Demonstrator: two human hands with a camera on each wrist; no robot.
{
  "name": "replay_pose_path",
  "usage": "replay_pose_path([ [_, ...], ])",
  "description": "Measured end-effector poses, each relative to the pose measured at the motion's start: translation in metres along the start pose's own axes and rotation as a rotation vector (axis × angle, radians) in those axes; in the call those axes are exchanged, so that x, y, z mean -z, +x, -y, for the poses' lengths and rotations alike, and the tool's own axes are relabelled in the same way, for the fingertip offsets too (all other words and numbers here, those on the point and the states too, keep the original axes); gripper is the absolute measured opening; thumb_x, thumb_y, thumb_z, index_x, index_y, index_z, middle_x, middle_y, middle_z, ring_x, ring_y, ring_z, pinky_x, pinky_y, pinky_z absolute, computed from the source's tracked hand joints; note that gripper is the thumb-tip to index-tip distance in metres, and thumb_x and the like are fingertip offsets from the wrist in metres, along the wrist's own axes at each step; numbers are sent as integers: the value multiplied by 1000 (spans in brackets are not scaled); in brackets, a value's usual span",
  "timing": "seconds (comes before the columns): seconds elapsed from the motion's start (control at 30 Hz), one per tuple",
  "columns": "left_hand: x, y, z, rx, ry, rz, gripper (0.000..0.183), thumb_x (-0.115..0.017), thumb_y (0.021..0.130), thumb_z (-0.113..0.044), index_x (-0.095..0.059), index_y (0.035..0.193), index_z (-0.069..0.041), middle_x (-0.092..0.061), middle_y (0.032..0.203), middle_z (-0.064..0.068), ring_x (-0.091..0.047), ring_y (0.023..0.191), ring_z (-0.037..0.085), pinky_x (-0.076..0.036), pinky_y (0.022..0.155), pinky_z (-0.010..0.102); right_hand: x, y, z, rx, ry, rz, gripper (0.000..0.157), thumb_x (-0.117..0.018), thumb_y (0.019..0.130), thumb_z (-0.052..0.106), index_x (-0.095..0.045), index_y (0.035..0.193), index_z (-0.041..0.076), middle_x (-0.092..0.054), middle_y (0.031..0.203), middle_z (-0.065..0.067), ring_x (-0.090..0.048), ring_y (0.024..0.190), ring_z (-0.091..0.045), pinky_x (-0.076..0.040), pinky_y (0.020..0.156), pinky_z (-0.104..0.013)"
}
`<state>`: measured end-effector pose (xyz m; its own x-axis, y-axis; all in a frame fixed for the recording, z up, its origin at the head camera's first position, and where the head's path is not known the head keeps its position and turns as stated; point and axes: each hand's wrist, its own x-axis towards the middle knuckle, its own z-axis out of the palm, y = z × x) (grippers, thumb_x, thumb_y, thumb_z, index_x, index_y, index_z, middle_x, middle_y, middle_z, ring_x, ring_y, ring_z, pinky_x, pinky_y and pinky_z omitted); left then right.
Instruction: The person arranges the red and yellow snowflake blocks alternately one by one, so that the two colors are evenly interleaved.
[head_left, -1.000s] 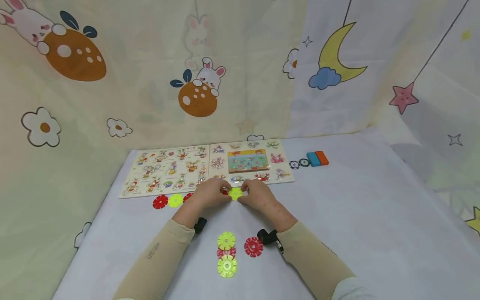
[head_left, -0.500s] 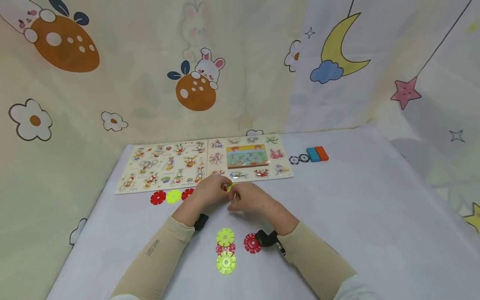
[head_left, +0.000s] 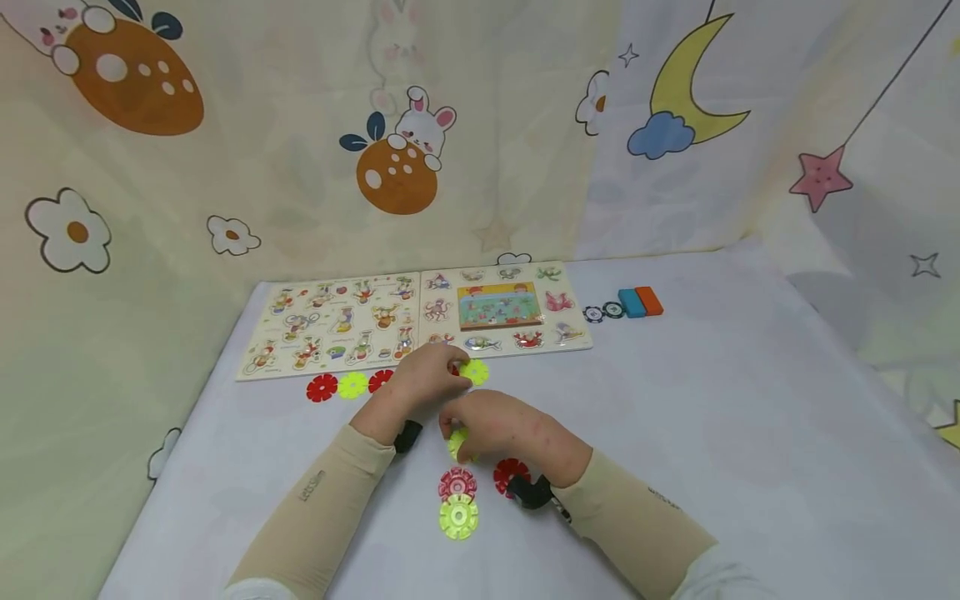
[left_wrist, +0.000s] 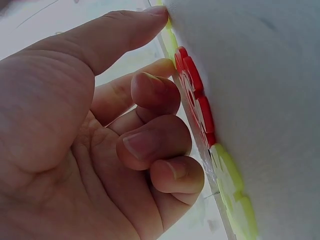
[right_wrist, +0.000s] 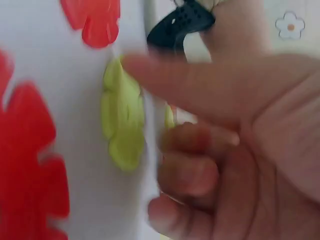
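We log the left hand [head_left: 427, 377] pinching the end yellow disc [head_left: 476, 372] toward the far edge of the desk [head_left: 675, 417], presumably steadying it. Right hand [head_left: 495, 423] pinches a second yellow disc [head_left: 455, 443], farther from that edge.

hands [right_wrist: 227, 140] — right, thumb [right_wrist: 175, 80] touching yellow disc [right_wrist: 122, 120]; red discs [right_wrist: 25, 150] — left, above

I have broad open room for a hand across the white cloth [head_left: 735, 392] right of the right hand [head_left: 498, 425], but only a narrow gap between it and the left hand [head_left: 427, 379]. A round, notched red plastic disc [head_left: 511, 469] beside the right wrist crowds my near path; flat cream rectangular picture boards [head_left: 352, 333] line the far side.
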<state>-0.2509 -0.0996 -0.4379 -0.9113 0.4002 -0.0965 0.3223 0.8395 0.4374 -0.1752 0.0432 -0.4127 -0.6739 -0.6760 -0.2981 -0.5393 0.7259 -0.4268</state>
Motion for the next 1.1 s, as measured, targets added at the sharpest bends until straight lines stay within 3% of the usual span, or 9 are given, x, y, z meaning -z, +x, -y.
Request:
replay_pose_path([
  [0.17, -1, 3, -2, 0, 14, -4, 42, -74, 79, -35, -67, 116, -16, -65, 99, -4, -52, 78, 13, -43, 68, 30, -8, -6, 11, 95, -6, 138, 32, -85, 68, 19, -61, 86, 27, -54, 73, 10, -49, 69, -7, -41, 60, -24],
  [0.3, -1, 3, -2, -9, 21, -7, 42, -74, 79, -35, -67, 116, -16, -65, 98, -4, -51, 76, 13, -43, 67, 30, -11, -8, 19, 45, -61, 140, 28, -85, 69, 21, -59, 78, 25, -53, 68, 9, -49, 65, -8, -40, 57, -25],
  [0.4, 0, 2, -2, -17, 17, -13, 41, -74, 79, -34, -68, 115, -15, -65, 96, -4, -52, 76, 13, -44, 67, 30, -9, -8, 18, 11, -35, 150, 25, -83, 72, 23, -58, 76, 24, -54, 69, 9, -50, 64, -8, -41, 58, -25],
  [0.67, 1, 2, -1, -16, -27, -13, 40, -74, 79, -33, -68, 113, -14, -63, 88, -5, -52, 72, 14, -43, 63, 30, 21, -13, -8, 108, 349, 170, 19, -75, 81, 19, -57, 74, 16, -53, 66, 2, -50, 55, -12, -41, 54, -25],
  [0.83, 0, 2, -2, -9, -34, 2, 40, -73, 80, -36, -68, 113, -14, -62, 86, -4, -52, 74, 14, -43, 64, 30, 42, -19, -37, -35, 503, 31, 18, -74, 82, 21, -58, 85, 13, -59, 75, -6, -56, 54, -20, -48, 57, -35],
  [0.97, 0, 0, -3, 10, -14, 10, 41, -74, 80, -35, -68, 114, -15, -62, 84, -5, -52, 72, 14, -43, 64, 30, 51, -21, -62, -235, 498, -124, 24, -74, 82, 23, -59, 97, 12, -62, 77, -11, -57, 54, -21, -49, 57, -36],
  [1.1, 1, -2, -5, 21, -3, 16, 40, -75, 80, -35, -68, 115, -17, -62, 84, -6, -53, 72, 13, -43, 63, 30, 52, -20, -82, -409, 474, -234, 26, -73, 83, 25, -59, 98, 10, -62, 75, -9, -54, 52, -20, -45, 52, -30],
])
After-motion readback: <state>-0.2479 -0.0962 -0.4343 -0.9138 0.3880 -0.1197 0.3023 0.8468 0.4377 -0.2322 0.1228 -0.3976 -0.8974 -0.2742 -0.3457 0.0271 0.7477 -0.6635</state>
